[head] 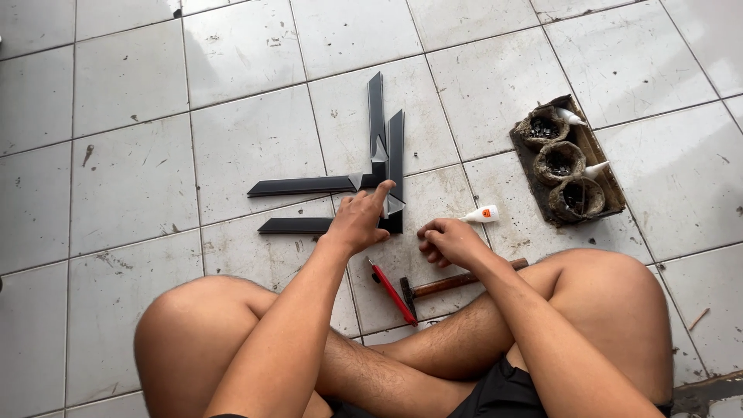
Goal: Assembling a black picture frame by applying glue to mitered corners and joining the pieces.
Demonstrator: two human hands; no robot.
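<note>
Crossed legs [402, 364] nearest; left hand [360, 220] presses, fingers extended, on black frame strips [387, 166], right hand [449, 241] curled empty nearby; corners should be held flush.

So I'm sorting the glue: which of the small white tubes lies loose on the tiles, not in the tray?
The orange-labelled white tube beside the right hand; the other two rest in the brown tray.
</note>
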